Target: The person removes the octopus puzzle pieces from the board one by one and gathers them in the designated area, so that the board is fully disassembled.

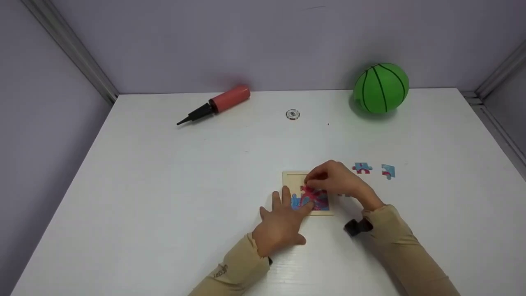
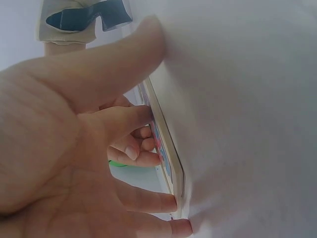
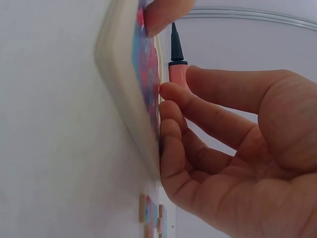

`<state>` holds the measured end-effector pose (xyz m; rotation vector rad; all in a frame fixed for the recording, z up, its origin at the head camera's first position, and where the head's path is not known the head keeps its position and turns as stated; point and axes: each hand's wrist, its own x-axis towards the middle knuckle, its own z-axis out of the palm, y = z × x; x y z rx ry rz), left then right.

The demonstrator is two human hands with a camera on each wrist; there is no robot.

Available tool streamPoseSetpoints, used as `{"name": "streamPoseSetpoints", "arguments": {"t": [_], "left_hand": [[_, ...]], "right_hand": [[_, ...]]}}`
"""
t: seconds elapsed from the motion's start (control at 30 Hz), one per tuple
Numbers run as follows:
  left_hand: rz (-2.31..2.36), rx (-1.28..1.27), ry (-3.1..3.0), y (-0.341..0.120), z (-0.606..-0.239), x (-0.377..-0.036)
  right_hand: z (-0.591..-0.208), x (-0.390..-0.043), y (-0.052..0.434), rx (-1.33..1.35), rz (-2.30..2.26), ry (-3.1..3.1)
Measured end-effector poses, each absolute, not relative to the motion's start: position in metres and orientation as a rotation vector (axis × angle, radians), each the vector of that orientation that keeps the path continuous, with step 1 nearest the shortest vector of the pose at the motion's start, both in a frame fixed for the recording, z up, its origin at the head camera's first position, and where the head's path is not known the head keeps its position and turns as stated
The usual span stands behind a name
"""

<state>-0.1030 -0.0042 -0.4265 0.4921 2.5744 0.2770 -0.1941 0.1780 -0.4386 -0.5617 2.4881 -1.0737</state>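
Note:
A small square puzzle lies in a pale wooden frame, its lower part covered by blue and pink pieces. My left hand spreads its straight fingers at the frame's left side. One left fingertip rests on the puzzle's face; two others reach the frame's edge. My right hand bends over the puzzle from the right. Its index fingertip touches the pieces, while the other fingers curl at the frame's edge. The thumb tip stands a little apart from it. I cannot tell whether it pinches a piece.
Two loose puzzle pieces, one blue and red and one at a corner shape, lie right of the frame. Another shows partly beside the right hand. Farther back are a red and black hand pump, a round chip and a green ball.

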Motion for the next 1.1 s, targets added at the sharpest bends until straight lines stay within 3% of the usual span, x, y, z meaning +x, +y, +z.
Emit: {"name": "streamPoseSetpoints", "arguments": {"t": [1.1], "left_hand": [[0.315,0.497,2.555,-0.0055,-0.4259,-0.1038]], "right_hand": [[-0.4357,-0.1899,0.172,-0.532,-1.177,2.496]]}}
